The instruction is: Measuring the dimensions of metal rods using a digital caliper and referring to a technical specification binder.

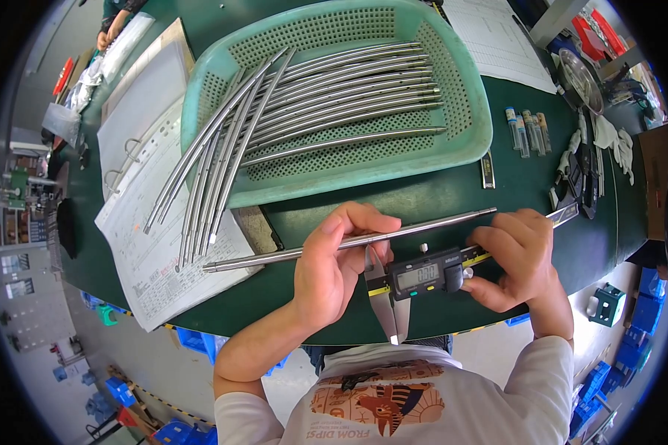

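My left hand (pixel 326 271) is closed around a long, thin steel rod (pixel 438 222), which runs slantwise across the front of the table. In my right hand (pixel 516 259) is a digital caliper (pixel 427 276), gripped by its beam and thumb wheel. The caliper's small upper jaws touch or nearly touch the rod beside my left fingers; whether they grip it I cannot tell. Its longer jaws point toward my body. Beyond my hands, a green perforated basket (pixel 364 189) holds many similar steel rods (pixel 349 100), several of them crossing over its left rim.
An open ring binder with papers (pixel 145 259) lies left of the basket, under the rod ends. Several small capped vials (pixel 527 132) stand to the right. Farther right are a metal bowl (pixel 579 80) and white gloves (pixel 616 141). Another person's hands (pixel 111 33) show at the far left.
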Motion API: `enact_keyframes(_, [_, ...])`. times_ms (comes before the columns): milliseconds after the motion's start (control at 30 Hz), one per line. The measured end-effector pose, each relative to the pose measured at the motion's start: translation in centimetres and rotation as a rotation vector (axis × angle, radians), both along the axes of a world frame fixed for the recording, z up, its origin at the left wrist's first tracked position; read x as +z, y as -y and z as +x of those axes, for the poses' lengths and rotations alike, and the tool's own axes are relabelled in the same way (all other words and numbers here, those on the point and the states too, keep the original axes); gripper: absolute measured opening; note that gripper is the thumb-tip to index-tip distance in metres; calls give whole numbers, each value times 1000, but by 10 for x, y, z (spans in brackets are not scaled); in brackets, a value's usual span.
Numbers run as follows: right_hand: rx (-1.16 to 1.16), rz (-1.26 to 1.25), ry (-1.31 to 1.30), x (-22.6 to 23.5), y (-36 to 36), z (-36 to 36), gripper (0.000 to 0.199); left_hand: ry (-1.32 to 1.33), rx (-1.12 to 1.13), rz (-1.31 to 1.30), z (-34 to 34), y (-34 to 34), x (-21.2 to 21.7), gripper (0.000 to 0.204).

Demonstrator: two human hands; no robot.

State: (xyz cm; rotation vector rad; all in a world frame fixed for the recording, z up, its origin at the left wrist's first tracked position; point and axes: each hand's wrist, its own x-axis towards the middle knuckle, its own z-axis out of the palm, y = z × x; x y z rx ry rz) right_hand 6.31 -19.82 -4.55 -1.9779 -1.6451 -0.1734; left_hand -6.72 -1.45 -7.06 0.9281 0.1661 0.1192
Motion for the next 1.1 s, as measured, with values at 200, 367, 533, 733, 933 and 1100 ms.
enact_keyframes(200, [4, 8, -14, -1, 0, 1, 36, -136, 129, 108, 3, 6, 7, 48])
enact_keyframes(367, [2, 15, -3, -3, 1, 3, 36, 22, -22, 39, 0, -5, -4, 51])
enact_keyframes(533, [-5, 53, 5, -1, -1, 4, 39, -37, 85, 43, 3, 5, 10, 69])
enact_keyframes(733, [-6, 60, 18, 1, -4, -1, 43, -54, -65, -5, 1, 1, 5, 81])
enact_keyframes(933, [7, 64, 18, -2, -7, -2, 43, -104, -78, -87, 1, 5, 7, 81])
enact_keyframes(1100, [12, 56, 19, -1, -8, -2, 43, -107, -71, -130, 1, 6, 7, 78])
